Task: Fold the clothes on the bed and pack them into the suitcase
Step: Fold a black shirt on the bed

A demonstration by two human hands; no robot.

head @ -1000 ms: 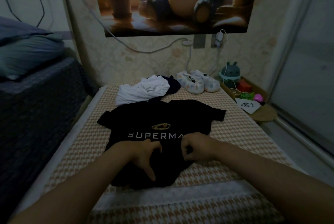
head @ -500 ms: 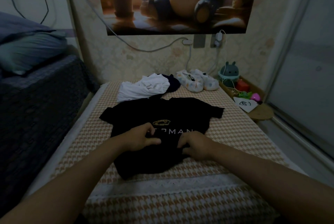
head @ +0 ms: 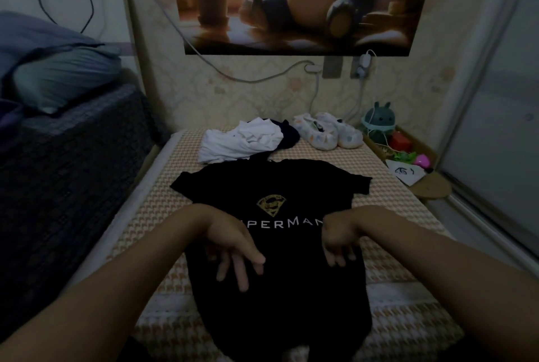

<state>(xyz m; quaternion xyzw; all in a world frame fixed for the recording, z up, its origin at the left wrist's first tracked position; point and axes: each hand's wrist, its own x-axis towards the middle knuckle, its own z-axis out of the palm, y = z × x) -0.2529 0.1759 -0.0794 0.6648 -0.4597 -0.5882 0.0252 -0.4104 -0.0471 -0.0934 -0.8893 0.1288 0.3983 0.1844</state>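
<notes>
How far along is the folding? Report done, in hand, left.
Done: nothing folded or packed that shows; no suitcase in view. In hand: the T-shirt lies spread face up on the bed, left hand and right hand resting on it. Left: fold it, then the crumpled white garment and dark garment behind, and pack.

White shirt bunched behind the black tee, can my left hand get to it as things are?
Probably yes. The left hand lies flat on the black tee, holding nothing, and only flat tee lies between it and the white shirt. It would take a forward stretch.
</notes>
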